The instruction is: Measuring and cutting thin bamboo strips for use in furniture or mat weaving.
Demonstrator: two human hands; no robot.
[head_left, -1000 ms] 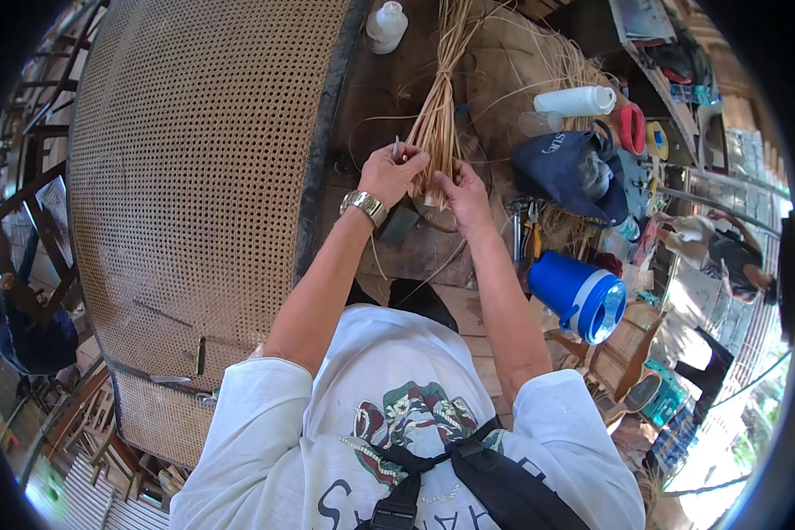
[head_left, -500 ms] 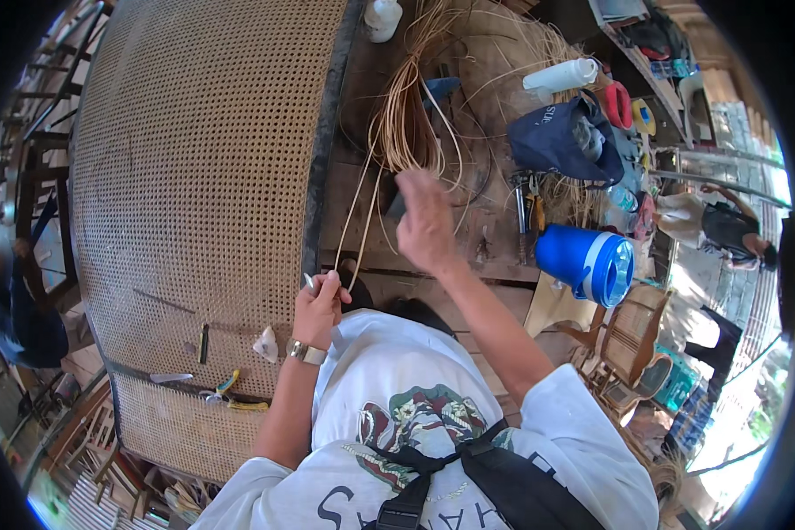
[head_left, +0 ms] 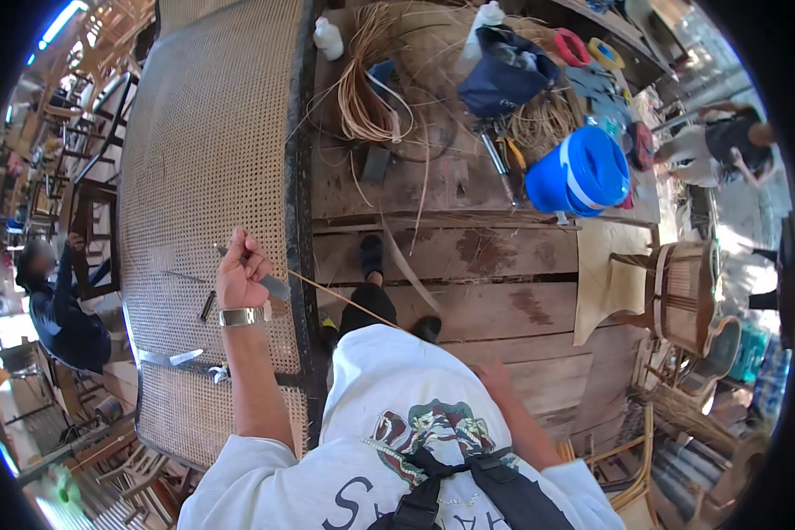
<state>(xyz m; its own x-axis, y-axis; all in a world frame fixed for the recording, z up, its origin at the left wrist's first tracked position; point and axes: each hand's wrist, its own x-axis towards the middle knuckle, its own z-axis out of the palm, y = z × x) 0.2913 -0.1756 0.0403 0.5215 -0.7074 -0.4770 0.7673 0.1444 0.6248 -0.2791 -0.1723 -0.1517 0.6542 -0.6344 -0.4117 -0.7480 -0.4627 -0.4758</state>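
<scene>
I've got the L hand (head_left: 241, 272) over the near half of the woven cane panel (head_left: 203, 159), fingers curled round what looks like a grey tool (head_left: 276, 287), prob. to keep it handy while the pale strand (head_left: 344, 297) runs straight from beside it to the white shirt (head_left: 380, 371). R hand (head_left: 496, 380) is blurred at the shirt's R side, so can't tell its grip. Cane bundle (head_left: 362, 97) lies far, R of the panel, prob. for easy reach.

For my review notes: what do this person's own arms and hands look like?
Short white sleeves, bare forearms. The left hand is gloveless, with a silver-coloured metal watch on its wrist. The right hand shows only partly, and blurred.
</scene>
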